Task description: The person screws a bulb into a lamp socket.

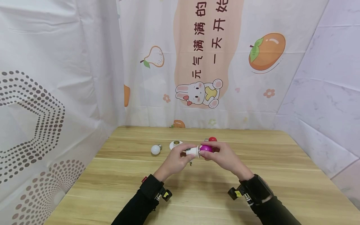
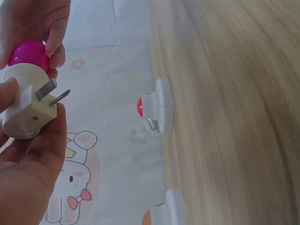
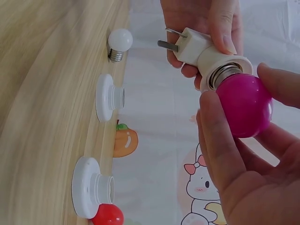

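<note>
Tabletop, side edges far from hands holding socket, pink bulb, threading unclear

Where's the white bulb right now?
In the head view, the white bulb lies on the left part of the table, just left of a white socket base, up and left of the left hand.

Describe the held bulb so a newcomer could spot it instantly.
Above the wooden table, the right hand holds a pink bulb at the mouth of the white socket in the left hand. Unlike the red bulb and white bulb, it is pink.
</note>
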Tool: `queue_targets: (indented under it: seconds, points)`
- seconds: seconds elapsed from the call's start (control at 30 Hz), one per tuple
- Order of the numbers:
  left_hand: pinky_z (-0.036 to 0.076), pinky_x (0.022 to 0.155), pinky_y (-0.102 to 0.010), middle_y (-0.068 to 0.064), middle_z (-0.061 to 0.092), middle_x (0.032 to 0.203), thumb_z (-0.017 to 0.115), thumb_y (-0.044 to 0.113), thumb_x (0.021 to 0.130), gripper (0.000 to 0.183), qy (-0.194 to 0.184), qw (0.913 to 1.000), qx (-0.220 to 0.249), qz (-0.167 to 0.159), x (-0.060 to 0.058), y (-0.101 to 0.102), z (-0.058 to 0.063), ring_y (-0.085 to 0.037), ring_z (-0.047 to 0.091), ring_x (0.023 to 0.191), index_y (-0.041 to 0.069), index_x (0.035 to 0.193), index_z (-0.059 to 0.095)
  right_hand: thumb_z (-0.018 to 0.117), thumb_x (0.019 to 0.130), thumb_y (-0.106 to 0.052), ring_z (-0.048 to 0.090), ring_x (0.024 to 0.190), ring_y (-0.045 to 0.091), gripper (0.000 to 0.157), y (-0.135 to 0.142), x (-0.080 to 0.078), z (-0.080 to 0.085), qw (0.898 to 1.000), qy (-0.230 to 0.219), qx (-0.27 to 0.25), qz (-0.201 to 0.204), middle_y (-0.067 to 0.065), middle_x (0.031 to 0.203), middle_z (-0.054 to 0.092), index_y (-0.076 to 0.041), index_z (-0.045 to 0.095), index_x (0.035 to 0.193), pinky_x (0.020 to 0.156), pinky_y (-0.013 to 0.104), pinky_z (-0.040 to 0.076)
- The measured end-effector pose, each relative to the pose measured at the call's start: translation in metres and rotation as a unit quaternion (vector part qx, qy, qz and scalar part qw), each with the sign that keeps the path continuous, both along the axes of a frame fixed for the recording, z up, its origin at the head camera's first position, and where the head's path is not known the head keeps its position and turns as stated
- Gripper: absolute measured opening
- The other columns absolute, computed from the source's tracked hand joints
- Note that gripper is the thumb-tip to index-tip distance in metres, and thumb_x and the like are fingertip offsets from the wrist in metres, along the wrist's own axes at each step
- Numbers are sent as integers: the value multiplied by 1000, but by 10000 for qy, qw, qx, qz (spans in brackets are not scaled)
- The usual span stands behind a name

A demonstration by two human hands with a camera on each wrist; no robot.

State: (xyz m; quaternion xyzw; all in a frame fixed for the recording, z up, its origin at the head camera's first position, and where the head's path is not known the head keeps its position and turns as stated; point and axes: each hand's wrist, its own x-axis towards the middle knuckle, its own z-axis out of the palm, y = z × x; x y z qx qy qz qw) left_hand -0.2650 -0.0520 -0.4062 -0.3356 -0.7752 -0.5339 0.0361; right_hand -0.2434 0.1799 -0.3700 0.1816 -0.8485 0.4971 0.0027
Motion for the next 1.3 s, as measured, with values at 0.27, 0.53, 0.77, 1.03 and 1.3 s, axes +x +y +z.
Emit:
queue_targets:
  seconds: [0.27,0.53,0.77,1.03,1.3]
  points:
    - [56,82,-28,-6,66,123,66,9,99,34,4,10000,-57,21,1,0,0,-15,60,101,5,132,65,78,91,-34,70,93,30,50,-1,-2,-1,9973,-506,-524,78,18,119,65,0,68,127,78,33,61]
    - [55,82,-29,-3,66,122,66,12,99,34,45,9999,-135,71,2,0,-1,-15,60,101,9,133,66,74,94,-37,72,86,30,50,-1,-4,-3,9939,-851,-697,63,15,106,70,2,69,125,78,36,61]
    - [55,82,-28,-4,66,123,66,10,99,34,49,9999,-131,41,1,1,-1,-15,60,103,8,132,66,72,96,-37,70,77,28,49,-1,-7,-6,9909,-1007,-887,54,16,94,71,4,69,123,72,39,62]
    - [56,83,-29,-4,65,125,66,11,99,34,54,9998,-175,29,0,0,-2,-15,60,104,7,133,65,69,97,-42,68,70,27,49,-2,-8,-7,9912,-1054,-804,0,21,90,70,4,72,116,67,40,62]
    - [56,83,-28,-4,65,128,66,13,99,34,81,9998,-193,52,1,0,-1,-16,61,104,8,133,66,65,98,-49,68,61,25,55,-2,-8,-7,9898,-1219,-740,-64,16,76,68,5,71,103,64,40,62]
